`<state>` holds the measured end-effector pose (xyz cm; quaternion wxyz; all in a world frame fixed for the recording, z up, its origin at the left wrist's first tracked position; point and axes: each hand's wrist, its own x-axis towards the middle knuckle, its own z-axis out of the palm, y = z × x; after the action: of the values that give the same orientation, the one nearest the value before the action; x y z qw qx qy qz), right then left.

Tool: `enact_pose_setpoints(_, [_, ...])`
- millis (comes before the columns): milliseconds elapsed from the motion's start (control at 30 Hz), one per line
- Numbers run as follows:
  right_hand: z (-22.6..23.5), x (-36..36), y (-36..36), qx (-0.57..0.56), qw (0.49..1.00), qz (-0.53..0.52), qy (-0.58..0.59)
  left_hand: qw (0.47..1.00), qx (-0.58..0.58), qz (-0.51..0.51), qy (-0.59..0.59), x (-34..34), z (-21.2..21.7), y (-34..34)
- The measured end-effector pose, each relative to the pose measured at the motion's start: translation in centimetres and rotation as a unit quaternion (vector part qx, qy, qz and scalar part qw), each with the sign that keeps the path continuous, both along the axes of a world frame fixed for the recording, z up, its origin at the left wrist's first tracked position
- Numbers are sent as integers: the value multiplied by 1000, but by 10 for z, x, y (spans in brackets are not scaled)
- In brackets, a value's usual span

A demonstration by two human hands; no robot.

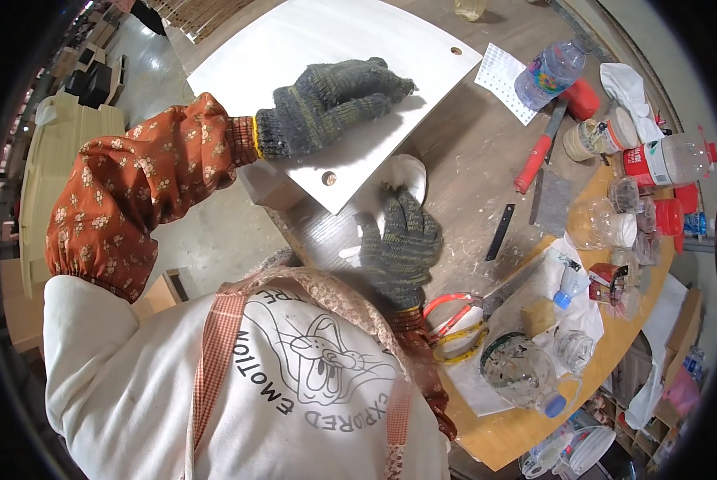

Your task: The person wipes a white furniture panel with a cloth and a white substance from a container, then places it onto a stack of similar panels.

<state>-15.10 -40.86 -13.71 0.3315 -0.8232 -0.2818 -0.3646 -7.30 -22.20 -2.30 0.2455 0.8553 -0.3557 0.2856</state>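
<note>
A white panel (246,60) with round holes near two of its corners lies at the upper middle of the table. My left hand (322,108), in a dark grey-green knit glove, rests on the panel with its fingers stretched out and nothing held. Below the panel's near corner is my right hand (405,252), in a matching glove, over the tabletop. Its thumb stands apart from the fingers, and I see nothing in it. Just beyond its fingertips is a white rounded thing (409,174), partly hidden, whose kind I cannot make out.
Right of my right hand lie scissors (448,301) with red and yellow handles, a black strip (499,232) and a red-handled blade tool (534,156). Plastic bottles (549,72) and jars (598,224) crowd the right side. A large clear bottle (518,372) lies on white paper.
</note>
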Motion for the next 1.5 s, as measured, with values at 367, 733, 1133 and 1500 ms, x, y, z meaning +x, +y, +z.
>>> enact_pose_setpoints(367, [15,-9,-8,-24,999,7,29,995,93,-22,3,4,17,3])
enact_pose_setpoints(733, [10,-7,-12,-54,998,29,22,996,-13,-87,-6,0,8,10])
enact_pose_setpoints(1133, [42,-28,15,-100,985,41,-132,981,-129,-106,100,-7,12,19])
enact_pose_setpoints(1500, [110,-42,-55,-124,976,-76,160,984,-98,-80,125,-4,17,-1])
